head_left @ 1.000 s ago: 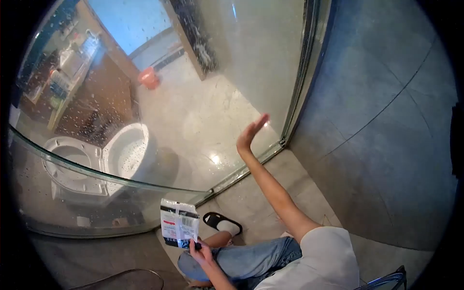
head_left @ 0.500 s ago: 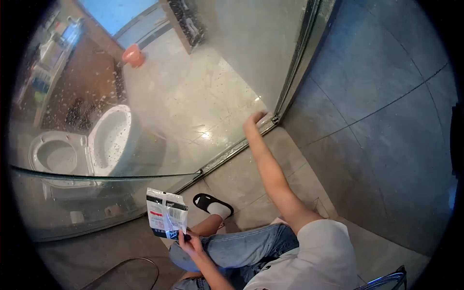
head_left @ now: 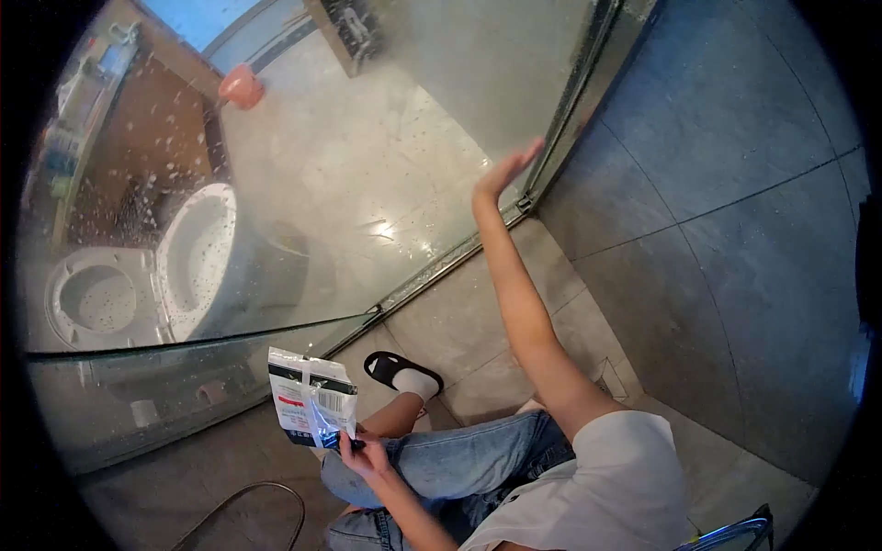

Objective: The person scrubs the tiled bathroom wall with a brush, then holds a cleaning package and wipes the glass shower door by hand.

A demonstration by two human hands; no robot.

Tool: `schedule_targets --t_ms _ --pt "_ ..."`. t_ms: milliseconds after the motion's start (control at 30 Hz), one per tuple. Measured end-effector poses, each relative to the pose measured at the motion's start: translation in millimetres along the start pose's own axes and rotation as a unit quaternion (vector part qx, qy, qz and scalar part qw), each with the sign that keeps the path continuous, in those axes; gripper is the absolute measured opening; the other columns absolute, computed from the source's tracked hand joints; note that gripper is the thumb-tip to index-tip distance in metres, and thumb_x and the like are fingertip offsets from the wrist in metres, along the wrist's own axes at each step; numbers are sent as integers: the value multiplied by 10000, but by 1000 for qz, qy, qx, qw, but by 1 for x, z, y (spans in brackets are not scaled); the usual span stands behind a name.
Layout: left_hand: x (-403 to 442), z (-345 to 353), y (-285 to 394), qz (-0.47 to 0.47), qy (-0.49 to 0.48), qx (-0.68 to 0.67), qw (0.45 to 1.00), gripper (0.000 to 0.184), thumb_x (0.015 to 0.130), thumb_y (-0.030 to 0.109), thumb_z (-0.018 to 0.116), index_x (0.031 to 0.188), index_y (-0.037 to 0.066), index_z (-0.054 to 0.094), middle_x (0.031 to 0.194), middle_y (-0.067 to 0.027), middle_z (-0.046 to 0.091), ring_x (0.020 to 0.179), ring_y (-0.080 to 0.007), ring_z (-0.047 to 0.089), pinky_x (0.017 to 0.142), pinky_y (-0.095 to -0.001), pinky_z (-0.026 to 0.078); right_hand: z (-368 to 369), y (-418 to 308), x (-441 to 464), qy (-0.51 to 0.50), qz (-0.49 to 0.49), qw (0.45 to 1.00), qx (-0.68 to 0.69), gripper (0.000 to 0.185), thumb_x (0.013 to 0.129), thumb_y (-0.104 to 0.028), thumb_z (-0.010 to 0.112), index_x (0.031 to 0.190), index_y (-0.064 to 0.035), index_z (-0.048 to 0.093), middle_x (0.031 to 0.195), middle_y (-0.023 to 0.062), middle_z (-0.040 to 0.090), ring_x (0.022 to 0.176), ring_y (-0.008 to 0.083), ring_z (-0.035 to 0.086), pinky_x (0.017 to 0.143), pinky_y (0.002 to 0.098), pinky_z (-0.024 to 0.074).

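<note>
Head view: we recorded a change at the right hand point(head_left: 505, 174). Half a second earlier it had been bent over with its fingers turned down; at inspection the fingers were straightened and pointed up toward the metal frame point(head_left: 577, 99) of the glass panel point(head_left: 446, 87). We judged that the right arm was doing the active part of the work, while the left only kept the packet in hand. The right hand gripped nothing that we could see; whether it touched the glass, we could not tell.

The left hand point(head_left: 369, 456) was clamped on the lower right corner of the white packet point(head_left: 292, 384), raised and slightly tilted, printed face showing, beside the jeans point(head_left: 459, 459). That grip was unaltered. The two hands were well apart.

Further out, we noted a black slipper point(head_left: 378, 369) over a white sock point(head_left: 418, 381), just beside the packet in this view. Beyond the wet-spotted glass stood a white toilet point(head_left: 197, 253) and, farther off, a red bucket point(head_left: 242, 87). A grey tiled wall point(head_left: 707, 174) rose on the right; a thin hose point(head_left: 276, 484) curved at lower left.
</note>
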State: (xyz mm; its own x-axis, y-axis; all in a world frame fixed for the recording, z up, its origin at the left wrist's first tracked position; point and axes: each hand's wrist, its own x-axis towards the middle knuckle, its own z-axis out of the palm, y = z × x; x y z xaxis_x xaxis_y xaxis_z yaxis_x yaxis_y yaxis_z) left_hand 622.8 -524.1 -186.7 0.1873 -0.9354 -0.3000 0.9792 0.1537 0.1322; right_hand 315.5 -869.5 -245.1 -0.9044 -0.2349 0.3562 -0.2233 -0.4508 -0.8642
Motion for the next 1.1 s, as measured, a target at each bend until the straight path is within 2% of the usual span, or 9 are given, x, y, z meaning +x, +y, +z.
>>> schedule_targets --t_ms 200,300,367,500,667,767,867,933,1100 --pt "-1 6 -2 -1 15 12 1000 178 746 21 424 915 -23 457 841 -99 507 736 -145 495 653 -277 482 -27 48 -166 103 536 829 122 514 826 -330 189 1223 -23 76 1293 91 -3 1190 177 33 961 330 47" --pt "1 7 -11 9 22 -15 1000 174 750 35 419 912 -12 461 815 -87 514 720 -139 493 636 -270 486 -5 -23 -181 95 631 761 117 517 825 -330 164 1226 -27 44 1296 76 -31 1190 157 19 963 318 33" --pt "2 13 -14 5 20 -11 1000 174 750 38 422 912 -11 462 813 -88 515 719 -138 493 629 -265 485 9 -73 -163 65 589 801 87 519 824 -331 148 1228 -29 23 1298 66 -49 1191 144 10 964 310 23" --pt "1 8 -7 2 45 20 999 172 747 41 424 906 -14 462 798 -89 514 714 -136 492 608 -252 483 33 -125 -102 -45 27 998 -45 473 840 -276 228 1209 6 135 1280 143 70 1181 262 75 956 366 68" --pt "4 4 -11 6 10 36 999 175 748 48 423 904 -21 462 813 -98 518 742 -146 500 596 -243 481 7 -46 -53 -104 -113 985 -81 504 839 -329 207 1218 -11 107 1281 136 57 1183 241 68 959 351 71" --pt "3 12 -17 -12 -5 -8 1000 179 749 52 423 909 -16 463 830 -107 521 755 -155 505 584 -241 479 -17 45 -82 28 118 992 -17 483 837 -320 196 1213 -20 153 1267 120 146 1164 233 155 951 340 131" --pt "4 9 -10 22 41 51 998 180 750 48 422 916 -6 465 844 -110 520 750 -165 508 573 -241 475 -39 79 -153 -132 597 715 340 424 822 -322 201 1097 -44 365 1150 110 354 1030 225 354 894 312 260" --pt "2 7 -14 49 50 59 996 183 748 44 424 920 -7 463 846 -110 517 751 -170 507 567 -234 472 -64 86 -189 -202 698 606 324 523 810 -425 167 1214 -94 184 1264 87 174 1145 213 196 927 360 171" --pt "5 16 -24 45 0 -20 999 205 737 48 443 928 -26 451 846 -92 514 749 -159 501 568 -240 468 -112 -44 -166 -164 815 435 347 472 791 -455 263 1171 -176 289 1212 76 275 1107 218 249 900 367 217"
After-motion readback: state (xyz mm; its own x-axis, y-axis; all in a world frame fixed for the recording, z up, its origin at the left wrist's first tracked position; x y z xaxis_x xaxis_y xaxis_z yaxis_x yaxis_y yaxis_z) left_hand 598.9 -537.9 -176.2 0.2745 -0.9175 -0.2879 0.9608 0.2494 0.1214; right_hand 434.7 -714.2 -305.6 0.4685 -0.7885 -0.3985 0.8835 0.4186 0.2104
